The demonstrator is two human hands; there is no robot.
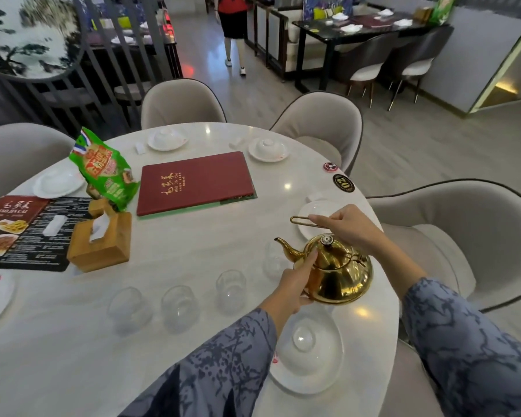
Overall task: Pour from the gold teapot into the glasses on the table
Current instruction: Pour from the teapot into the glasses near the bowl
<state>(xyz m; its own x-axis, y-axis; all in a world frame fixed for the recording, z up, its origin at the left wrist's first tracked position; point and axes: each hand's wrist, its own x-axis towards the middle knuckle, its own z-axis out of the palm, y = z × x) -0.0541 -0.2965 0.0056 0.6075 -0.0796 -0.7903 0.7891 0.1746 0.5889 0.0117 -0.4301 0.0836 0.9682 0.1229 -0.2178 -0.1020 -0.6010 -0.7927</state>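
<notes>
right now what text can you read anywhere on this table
"MAO JIA CAI" in gold on the dark red menu folder.
"MAO JIA CAI" on the black laminated picture menu; its small print is too blurred.
"02" on the round black table sticker.
Green snack bag: lettering unreadable.

Both arms (in blue patterned sleeves) reach forward: the right hand [348, 228] pinches closed at the fingertips, raised; the left hand [292, 285] sits lower, index finger extended, palm cupped.
</notes>
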